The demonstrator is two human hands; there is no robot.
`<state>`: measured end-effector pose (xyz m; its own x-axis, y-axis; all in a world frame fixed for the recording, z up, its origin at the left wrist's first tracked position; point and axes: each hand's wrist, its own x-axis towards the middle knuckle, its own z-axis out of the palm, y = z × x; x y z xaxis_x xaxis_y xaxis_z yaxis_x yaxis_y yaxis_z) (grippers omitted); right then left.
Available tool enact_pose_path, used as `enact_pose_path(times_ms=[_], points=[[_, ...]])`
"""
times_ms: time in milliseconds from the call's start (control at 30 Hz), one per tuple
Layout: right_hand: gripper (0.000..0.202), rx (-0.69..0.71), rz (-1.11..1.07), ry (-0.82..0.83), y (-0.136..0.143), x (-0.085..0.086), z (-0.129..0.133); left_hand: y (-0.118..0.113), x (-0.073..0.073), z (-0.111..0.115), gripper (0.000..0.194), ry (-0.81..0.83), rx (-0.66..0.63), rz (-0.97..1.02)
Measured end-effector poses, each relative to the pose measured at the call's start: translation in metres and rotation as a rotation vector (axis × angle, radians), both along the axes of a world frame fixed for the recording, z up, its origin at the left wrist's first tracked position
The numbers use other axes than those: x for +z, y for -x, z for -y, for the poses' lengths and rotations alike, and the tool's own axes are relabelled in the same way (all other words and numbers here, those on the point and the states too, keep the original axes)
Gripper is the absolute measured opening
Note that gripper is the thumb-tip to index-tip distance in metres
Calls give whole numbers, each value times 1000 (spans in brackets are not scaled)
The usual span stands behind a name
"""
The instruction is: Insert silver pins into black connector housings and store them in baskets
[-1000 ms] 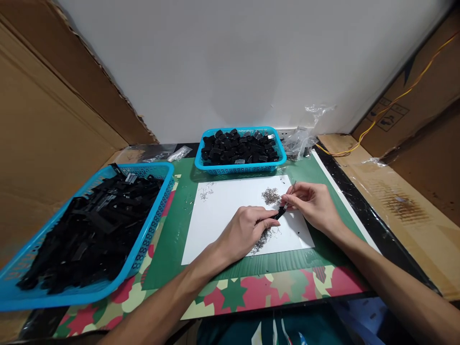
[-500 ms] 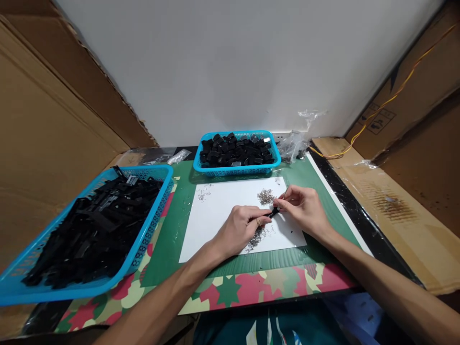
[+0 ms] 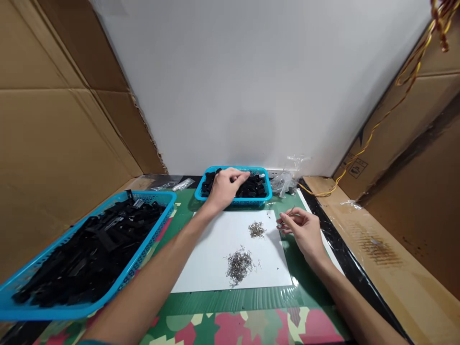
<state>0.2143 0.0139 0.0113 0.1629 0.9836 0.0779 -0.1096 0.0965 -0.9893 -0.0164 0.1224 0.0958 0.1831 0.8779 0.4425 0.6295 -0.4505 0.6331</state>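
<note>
My left hand (image 3: 226, 184) is over the far blue basket (image 3: 235, 201), which holds many small black plastic pieces (image 3: 255, 188). Its fingers are curled together, and what they hold, if anything, is hidden. My right hand (image 3: 300, 227) hovers at the right edge of a white sheet (image 3: 204, 254), thumb and fingers pinched. A thin, tool-like tip (image 3: 293, 209) shows above these fingers, too small to name. On the sheet lie a larger heap of tiny metal parts (image 3: 239, 265) and a smaller metal heap (image 3: 256, 229).
A large blue basket (image 3: 134, 268) full of long black plastic parts (image 3: 108, 235) stands at left. Clear plastic bags (image 3: 283, 183) lie beside the far basket. Cardboard walls (image 3: 53, 120) flank the table, and a yellow twisted wire (image 3: 373, 127) hangs at right.
My left hand has left the black part held between both hands and reached forward to the far basket. My right hand has drawn slightly away from the sheet. The view has tilted up.
</note>
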Motion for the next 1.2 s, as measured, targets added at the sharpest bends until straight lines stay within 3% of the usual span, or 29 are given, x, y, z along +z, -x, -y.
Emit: enact_pose_path(times_ms=[133,233,367,533,700,833,1033,1200], points=[[44,58,25,-19,4,2,1,2,14,-71,43,55,107,-104],[46,82,35,-25,5,2,0,4,12,-103,38,109,103,-225],[48,109,36,-24,5,0,-2,10,4,-123,29,196,60,-399],[49,160,23,-5,6,-1,-1,20,-4,-129,36,281,-22,-513],[46,188,66,-17,6,-2,3,33,1,-119,36,242,-40,-490],[46,174,119,-23,3,-6,5,62,16,-95,30,208,-49,-435],[49,177,379,-4,-1,-9,10,150,37,-41,34,251,5,-475],[45,201,577,-78,1,1,17,221,37,1,25,361,106,-580]])
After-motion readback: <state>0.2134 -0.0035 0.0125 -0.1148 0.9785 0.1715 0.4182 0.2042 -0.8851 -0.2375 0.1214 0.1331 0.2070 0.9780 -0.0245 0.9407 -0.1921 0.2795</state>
